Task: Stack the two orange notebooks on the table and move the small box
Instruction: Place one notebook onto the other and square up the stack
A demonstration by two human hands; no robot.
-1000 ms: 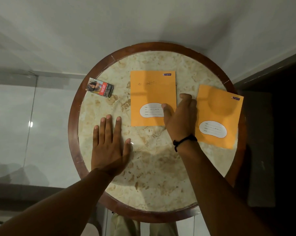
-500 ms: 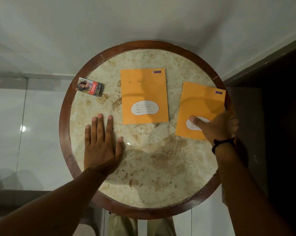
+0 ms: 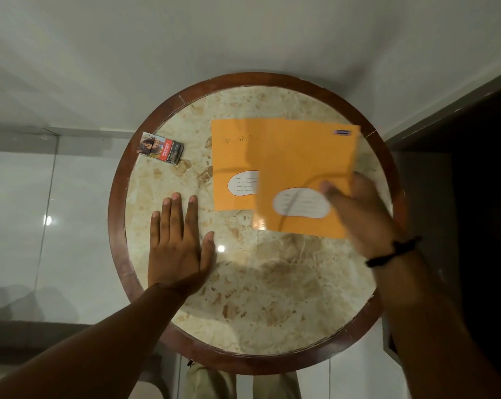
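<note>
- Left hand [image 3: 176,246]: lies flat, palm down, fingers spread, on the round marble-topped table with a dark wooden rim [image 3: 115,226]; it holds nothing.
- Right hand [image 3: 358,214]: pinches the near right corner of the upper thin orange paper-covered notebook [image 3: 307,168], thumb on the cover, the other fingers hidden beneath it. The hand is blurred, so the exact contact is hard to make out. A black band [image 3: 393,253] circles its wrist.
- Upper notebook: overlaps the right part of the lower orange notebook [image 3: 232,156], which lies flat on the table, beyond and to the right of the left hand. Whether the upper one rests on the lower or is raised above it cannot be told. Its white oval label is smeared and unreadable.
- Lower notebook: its right half and part of its white label are covered; faint handwriting near its far edge is illegible.
- Small rectangular printed cardboard box in red and black [image 3: 160,147]: lies beyond the left hand, near the far left rim, apart from both hands and both notebooks. Its print is too small to read.
- Both forearms are cut off by the lower frame edge.
</note>
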